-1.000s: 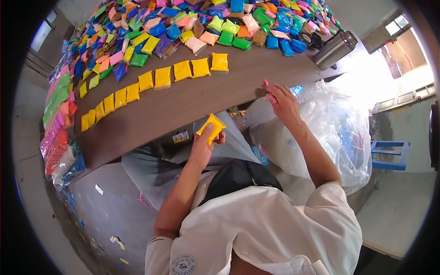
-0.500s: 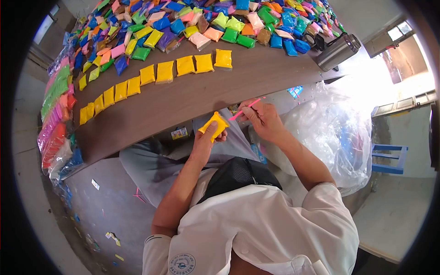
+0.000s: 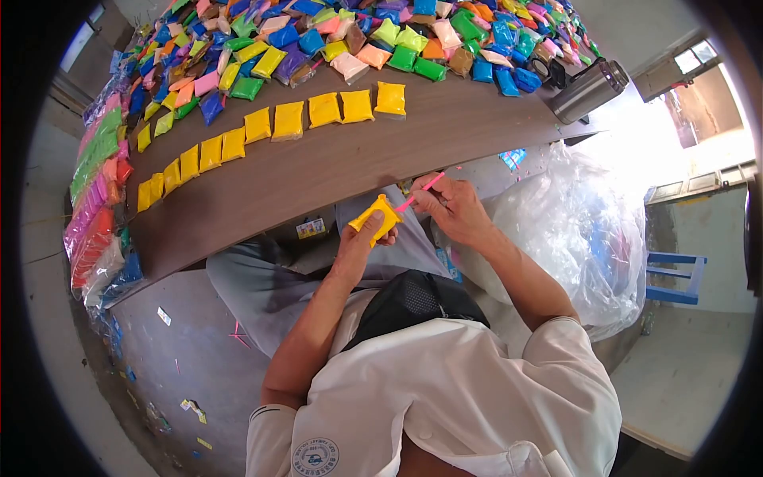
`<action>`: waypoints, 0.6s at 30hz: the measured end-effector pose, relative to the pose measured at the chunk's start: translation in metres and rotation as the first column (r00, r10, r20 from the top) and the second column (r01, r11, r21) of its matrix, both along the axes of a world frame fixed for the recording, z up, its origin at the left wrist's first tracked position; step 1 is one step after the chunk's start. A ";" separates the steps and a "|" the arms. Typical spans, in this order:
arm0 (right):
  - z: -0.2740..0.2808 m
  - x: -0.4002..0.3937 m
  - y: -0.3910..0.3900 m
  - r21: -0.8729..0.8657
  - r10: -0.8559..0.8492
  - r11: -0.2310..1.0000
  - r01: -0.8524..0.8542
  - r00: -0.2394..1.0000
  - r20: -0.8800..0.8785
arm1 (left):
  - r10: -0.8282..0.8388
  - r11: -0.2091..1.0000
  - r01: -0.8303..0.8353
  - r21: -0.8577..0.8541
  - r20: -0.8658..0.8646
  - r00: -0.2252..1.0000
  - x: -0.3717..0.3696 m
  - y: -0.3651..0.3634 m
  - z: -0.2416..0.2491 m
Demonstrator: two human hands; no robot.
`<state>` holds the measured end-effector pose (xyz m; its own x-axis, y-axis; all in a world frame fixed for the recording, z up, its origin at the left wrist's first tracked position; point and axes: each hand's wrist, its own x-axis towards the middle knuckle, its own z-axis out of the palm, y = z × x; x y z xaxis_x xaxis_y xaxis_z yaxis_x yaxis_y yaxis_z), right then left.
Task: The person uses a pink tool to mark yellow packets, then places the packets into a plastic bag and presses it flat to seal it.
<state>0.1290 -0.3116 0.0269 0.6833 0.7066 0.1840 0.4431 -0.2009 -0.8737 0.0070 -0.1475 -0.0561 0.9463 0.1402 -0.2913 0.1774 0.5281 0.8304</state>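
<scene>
My left hand point(image 3: 358, 242) grips a small yellow packet point(image 3: 378, 212), thumb on top and fingers beneath, just off the table's near edge above my lap. Between the fingers of my right hand point(image 3: 456, 210) is a slim pink plastic tool point(image 3: 432, 182). Its lower tip is at the right side of the packet; whether it goes inside cannot be made out. On the brown table point(image 3: 310, 171), a curved row of similar yellow packets point(image 3: 288, 121) lies beyond my hands.
A big pile of multicoloured packets point(image 3: 342, 40) covers the far side of the table. A steel flask point(image 3: 588, 91) lies tilted at the right end. Below it bulges a large clear plastic bag point(image 3: 568, 238), near a blue stool point(image 3: 675, 277). Bagged packets point(image 3: 99, 207) line the left edge.
The pink tool has come closer to the yellow packet, its tip now at the packet's right side. My left hand and the packet have shifted slightly right.
</scene>
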 end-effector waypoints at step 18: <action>-0.019 -0.011 -0.002 0.022 -0.087 0.996 0.084 0.976 0.199 | -0.196 0.980 0.194 0.037 0.056 0.979 -0.003 -0.006 0.009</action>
<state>0.1175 -0.3140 0.0077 0.6898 0.6436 0.3315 0.5901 -0.2346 -0.7725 0.0040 -0.1532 -0.0469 0.9718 -0.0404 -0.2322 0.2242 0.4619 0.8581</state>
